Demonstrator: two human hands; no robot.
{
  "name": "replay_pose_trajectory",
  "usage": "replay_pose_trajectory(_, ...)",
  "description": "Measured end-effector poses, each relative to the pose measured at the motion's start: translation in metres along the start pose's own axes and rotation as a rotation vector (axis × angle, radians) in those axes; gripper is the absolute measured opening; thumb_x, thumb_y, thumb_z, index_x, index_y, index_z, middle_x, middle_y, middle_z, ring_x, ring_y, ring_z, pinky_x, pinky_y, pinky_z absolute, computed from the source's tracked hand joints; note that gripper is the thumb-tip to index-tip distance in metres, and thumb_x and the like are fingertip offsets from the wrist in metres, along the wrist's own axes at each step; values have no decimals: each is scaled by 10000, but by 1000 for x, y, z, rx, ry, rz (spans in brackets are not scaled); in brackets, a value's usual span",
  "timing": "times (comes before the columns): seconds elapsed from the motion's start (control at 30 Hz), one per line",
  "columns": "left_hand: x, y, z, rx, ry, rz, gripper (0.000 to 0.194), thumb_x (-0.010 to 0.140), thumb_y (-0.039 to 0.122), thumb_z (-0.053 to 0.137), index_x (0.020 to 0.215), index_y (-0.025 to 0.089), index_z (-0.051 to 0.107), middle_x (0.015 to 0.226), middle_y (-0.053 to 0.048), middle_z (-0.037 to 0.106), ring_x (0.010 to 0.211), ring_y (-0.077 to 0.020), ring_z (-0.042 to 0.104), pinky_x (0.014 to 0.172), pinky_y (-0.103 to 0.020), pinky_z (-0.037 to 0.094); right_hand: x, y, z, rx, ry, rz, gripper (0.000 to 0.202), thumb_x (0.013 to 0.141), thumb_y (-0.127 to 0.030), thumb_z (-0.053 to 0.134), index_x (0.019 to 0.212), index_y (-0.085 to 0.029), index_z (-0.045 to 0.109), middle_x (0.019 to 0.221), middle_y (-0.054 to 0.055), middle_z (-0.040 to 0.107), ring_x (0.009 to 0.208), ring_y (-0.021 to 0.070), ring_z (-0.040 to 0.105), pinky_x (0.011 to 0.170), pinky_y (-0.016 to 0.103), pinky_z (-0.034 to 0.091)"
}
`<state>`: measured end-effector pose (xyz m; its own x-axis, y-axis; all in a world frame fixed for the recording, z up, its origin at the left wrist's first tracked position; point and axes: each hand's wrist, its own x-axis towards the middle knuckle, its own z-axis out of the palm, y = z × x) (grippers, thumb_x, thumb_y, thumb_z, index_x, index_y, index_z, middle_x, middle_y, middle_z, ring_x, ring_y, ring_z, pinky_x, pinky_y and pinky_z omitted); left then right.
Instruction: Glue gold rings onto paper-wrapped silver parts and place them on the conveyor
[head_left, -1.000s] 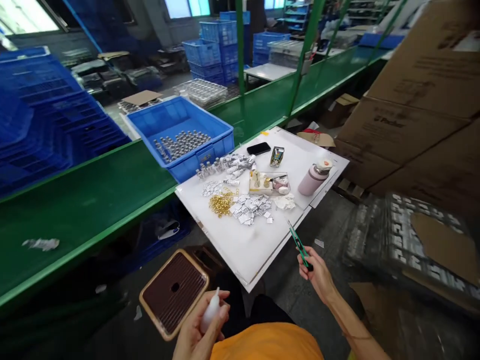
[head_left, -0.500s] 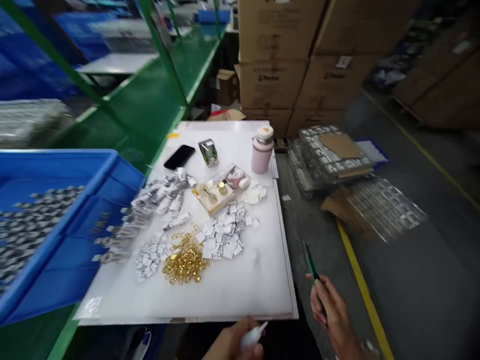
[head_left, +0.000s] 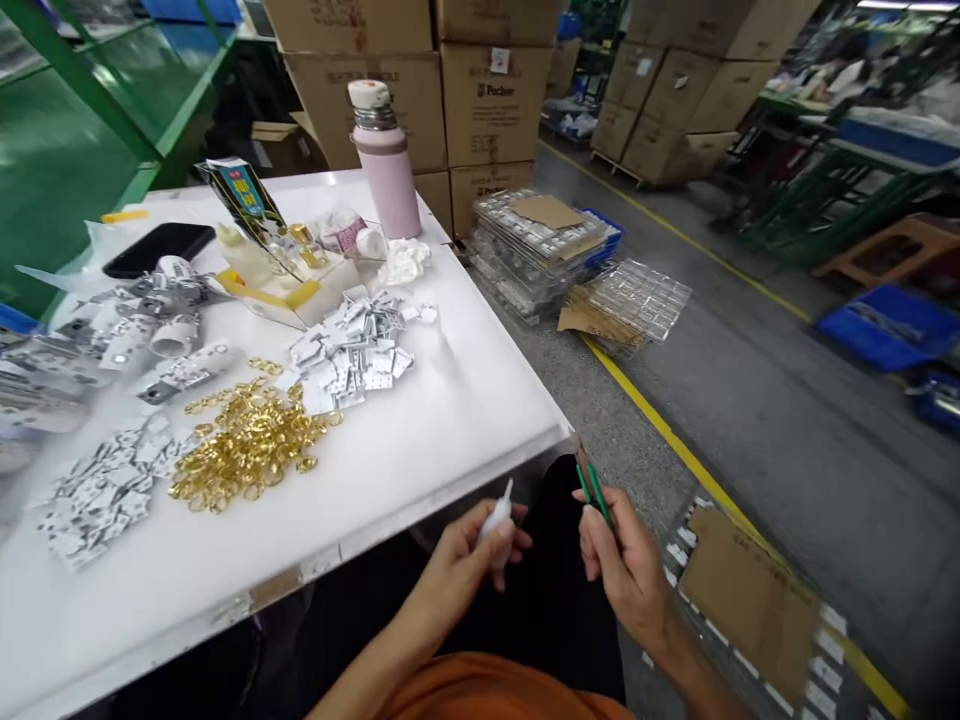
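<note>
My left hand (head_left: pixel 472 550) is closed round a small white squeeze bottle (head_left: pixel 495 520) whose thin nozzle points up. In my right hand (head_left: pixel 626 560) are green-handled tweezers (head_left: pixel 589 480), tips upward near the table corner. Both hands are just off the front edge of the white table (head_left: pixel 480 370), above my lap. On the table lie a heap of gold rings (head_left: pixel 244 440), a pile of small white cards (head_left: pixel 352 350) and another pile of small white pieces (head_left: pixel 105 490). What the gold rings belong to, I cannot tell.
A pink thermos (head_left: pixel 390 180), a black phone (head_left: pixel 159 250) and a small box of odds and ends (head_left: pixel 300 290) stand farther back. Stacked clear trays (head_left: pixel 536 250) and a cardboard-topped tray (head_left: pixel 750 600) lie on the floor to the right. Cartons (head_left: pixel 367 110) rise behind.
My view has swung to the right, so the table appears farther left. Both hands have come up into fuller view and closer together, still holding the squeeze bottle and the tweezers.
</note>
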<state>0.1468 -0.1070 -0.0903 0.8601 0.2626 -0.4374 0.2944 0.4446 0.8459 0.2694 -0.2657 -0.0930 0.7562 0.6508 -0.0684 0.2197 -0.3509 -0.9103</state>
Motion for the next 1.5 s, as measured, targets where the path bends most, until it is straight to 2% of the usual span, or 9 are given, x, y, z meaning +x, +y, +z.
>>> replay_pose_trajectory(0.07,0,-7,-3,11,9,49,428,876,503,540,1129,164,606,899,-64,650,752,-138,541,553,-217,405,-19,6,10,-73,-4,-48,245,995,-392,351,1073,-212,497,671,-29,521,513,108,505,493,207,429)
replay_pose_trajectory(0.17,4,-14,-7,25,0,116,412,877,482,556,1092,137,622,873,-65,654,735,-131,547,535,-216,397,-28,14,23,-126,19,-118,240,991,-378,356,1043,-206,515,683,-16,549,559,127,543,543,224,441)
replay_pose_trajectory(0.3,11,-19,-10,28,16,190,351,897,443,544,1067,144,614,845,-32,635,675,-126,567,529,-245,433,-17,23,41,-188,49,-231,252,992,-361,329,1034,-199,517,757,18,605,663,161,614,633,251,469)
replay_pose_trajectory(0.4,14,-19,-11,23,33,208,339,914,443,516,1057,148,605,796,-10,619,618,-116,562,514,-250,449,-8,28,56,-218,53,-287,239,997,-341,313,1001,-202,508,797,36,633,694,174,639,639,256,466)
replay_pose_trajectory(0.6,14,-17,-14,20,33,158,401,909,516,482,984,143,607,643,33,560,454,-69,458,383,-196,293,-5,33,77,-251,70,-317,246,1007,-331,296,1028,-200,503,838,68,678,723,202,676,632,268,470)
replay_pose_trajectory(0.9,11,-15,-16,-7,47,113,426,871,555,496,945,152,610,560,51,521,387,-45,346,381,-191,159,-8,36,85,-331,132,-310,229,1011,-315,298,1013,-191,491,830,80,685,689,201,679,604,273,477)
replay_pose_trajectory(1.3,13,-17,-19,24,55,157,405,892,540,485,910,150,592,549,64,517,371,-50,323,403,-217,212,-5,36,91,-476,176,-334,238,1019,-306,277,1048,-180,476,851,95,704,703,209,701,569,264,475)
replay_pose_trajectory(1.5,15,-21,-20,45,68,160,383,914,513,476,908,147,589,548,77,491,359,-46,318,360,-204,232,-3,43,97,-607,204,-319,278,1013,-313,253,925,-184,483,621,73,648,511,209,650,426,258,353)
